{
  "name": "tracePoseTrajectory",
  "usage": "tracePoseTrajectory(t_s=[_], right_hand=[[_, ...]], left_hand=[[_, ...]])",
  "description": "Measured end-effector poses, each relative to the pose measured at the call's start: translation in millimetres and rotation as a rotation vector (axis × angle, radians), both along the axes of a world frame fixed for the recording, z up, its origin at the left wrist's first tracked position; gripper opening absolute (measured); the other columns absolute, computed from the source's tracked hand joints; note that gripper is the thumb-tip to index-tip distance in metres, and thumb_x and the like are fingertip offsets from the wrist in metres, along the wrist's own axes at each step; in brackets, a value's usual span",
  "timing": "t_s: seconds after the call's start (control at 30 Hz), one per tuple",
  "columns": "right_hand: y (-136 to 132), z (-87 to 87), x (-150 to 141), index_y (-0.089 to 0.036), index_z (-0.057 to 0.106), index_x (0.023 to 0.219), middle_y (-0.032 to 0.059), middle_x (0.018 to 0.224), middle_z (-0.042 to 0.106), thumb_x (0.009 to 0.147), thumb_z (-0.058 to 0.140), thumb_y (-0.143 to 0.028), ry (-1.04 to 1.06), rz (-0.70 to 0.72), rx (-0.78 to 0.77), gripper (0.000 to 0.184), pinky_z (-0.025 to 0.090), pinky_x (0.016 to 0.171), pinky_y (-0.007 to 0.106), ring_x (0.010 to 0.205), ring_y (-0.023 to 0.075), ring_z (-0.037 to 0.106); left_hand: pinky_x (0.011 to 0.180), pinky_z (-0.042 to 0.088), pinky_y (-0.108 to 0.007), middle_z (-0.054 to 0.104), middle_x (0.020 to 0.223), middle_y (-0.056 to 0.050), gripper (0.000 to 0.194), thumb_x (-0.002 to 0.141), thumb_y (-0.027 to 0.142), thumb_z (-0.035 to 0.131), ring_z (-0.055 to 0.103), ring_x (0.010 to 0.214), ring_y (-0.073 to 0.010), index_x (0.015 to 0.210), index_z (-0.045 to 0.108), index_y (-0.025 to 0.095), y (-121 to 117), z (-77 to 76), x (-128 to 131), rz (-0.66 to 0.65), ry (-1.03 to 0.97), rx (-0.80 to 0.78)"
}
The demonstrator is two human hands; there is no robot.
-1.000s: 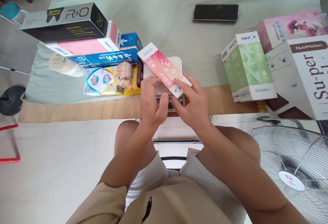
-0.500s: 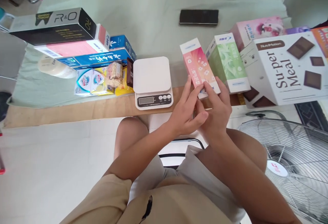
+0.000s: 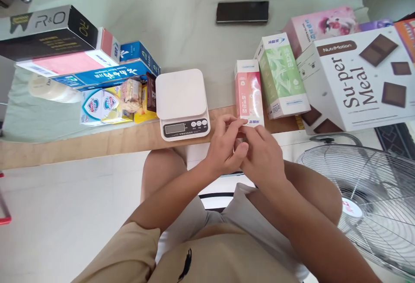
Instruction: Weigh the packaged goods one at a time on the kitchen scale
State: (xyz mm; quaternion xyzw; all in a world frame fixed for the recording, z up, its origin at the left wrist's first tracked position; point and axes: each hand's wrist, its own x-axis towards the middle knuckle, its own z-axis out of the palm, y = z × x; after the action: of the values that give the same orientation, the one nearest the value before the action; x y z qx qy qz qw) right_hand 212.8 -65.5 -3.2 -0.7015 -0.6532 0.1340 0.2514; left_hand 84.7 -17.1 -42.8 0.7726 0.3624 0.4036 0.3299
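Note:
A slim pink and white box (image 3: 249,90) lies on the table with its near end at the front edge. Both hands meet at that near end. On my left hand (image 3: 225,147) the fingers are bent, and the index fingertip reaches the box's near edge. Against it is my right hand (image 3: 264,151), its fingers curled in and the fingertips partly covered. Whatever lies between the fingers, if anything, is hidden. To the left sits a white kitchen scale (image 3: 181,95) with a bare platform and a dark display. A green and white box (image 3: 283,75) stands just right of the pink one.
Left of the scale are stacked boxes, including a black R&O box (image 3: 48,32), a blue box (image 3: 103,73) and soap packs (image 3: 100,106). A phone (image 3: 242,13) lies farther back. At the right are a Su-per Meal box (image 3: 366,80) and a floor fan (image 3: 353,188).
The pink box has turned straighter and lies lower on the table. My hands have slid from its upper face towards me to its near end. The view has shifted slightly.

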Motion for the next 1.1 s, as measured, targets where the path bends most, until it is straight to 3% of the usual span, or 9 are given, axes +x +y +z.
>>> tracePoseTrajectory(t_s=[0.1,0.27,0.43,0.6,0.9,1.1], right_hand=[[3.3,6.1,3.7,-0.021,0.068,0.102,0.0057,0.086,0.072,0.094,0.052,-0.035,0.066,0.055,-0.145,0.023,0.038,0.057,0.031,0.072,0.0217,0.061],[7.6,7.0,8.5,-0.021,0.066,0.107,0.0073,0.097,0.076,0.090,0.055,-0.037,0.084,-0.027,-0.154,0.026,0.039,0.060,0.031,0.079,0.0238,0.065],[9.1,6.5,9.8,-0.022,0.062,0.102,0.0078,0.098,0.074,0.088,0.057,-0.035,0.113,-0.034,-0.204,0.020,0.041,0.059,0.032,0.078,0.0243,0.065],[8.9,4.3,10.4,-0.023,0.061,0.098,0.0085,0.096,0.073,0.087,0.056,-0.034,0.125,-0.050,-0.177,0.017,0.040,0.058,0.033,0.078,0.0251,0.064],[11.1,5.7,12.2,-0.023,0.059,0.093,0.0076,0.090,0.075,0.087,0.054,-0.031,0.160,-0.008,-0.184,0.012,0.042,0.059,0.032,0.073,0.0236,0.064],[12.8,7.7,3.3,-0.023,0.062,0.089,0.0069,0.085,0.076,0.091,0.052,-0.031,0.167,0.047,-0.030,0.013,0.045,0.060,0.031,0.073,0.0224,0.067]], left_hand=[[0.104,0.061,-0.048,0.055,0.133,-0.020,0.065,0.105,0.062,0.031,0.064,0.124,-0.0295,0.136,0.060,0.012,0.6,3.4,-0.4,-0.039,0.041,-0.062],[0.099,0.063,-0.046,0.054,0.152,-0.024,0.070,0.105,0.061,0.030,0.070,0.125,-0.0310,0.146,0.056,0.010,4.6,8.0,2.6,-0.129,0.076,-0.160],[0.109,0.058,-0.047,0.049,0.164,-0.024,0.074,0.106,0.063,0.026,0.060,0.145,-0.0343,0.149,0.056,0.011,6.2,11.8,3.3,-0.127,0.183,-0.137],[0.103,0.061,-0.045,0.050,0.167,-0.018,0.061,0.105,0.052,0.033,0.060,0.145,-0.0334,0.147,0.059,0.016,7.4,18.1,4.3,-0.130,0.240,-0.151],[0.113,0.056,-0.051,0.055,0.163,-0.020,0.056,0.102,0.044,0.037,0.053,0.153,-0.0347,0.144,0.056,0.013,10.2,22.0,7.4,-0.156,0.230,-0.213],[0.113,0.057,-0.050,0.059,0.160,-0.020,0.047,0.100,0.045,0.039,0.055,0.151,-0.0315,0.133,0.056,0.016,11.0,20.2,2.0,-0.161,0.111,-0.209]])
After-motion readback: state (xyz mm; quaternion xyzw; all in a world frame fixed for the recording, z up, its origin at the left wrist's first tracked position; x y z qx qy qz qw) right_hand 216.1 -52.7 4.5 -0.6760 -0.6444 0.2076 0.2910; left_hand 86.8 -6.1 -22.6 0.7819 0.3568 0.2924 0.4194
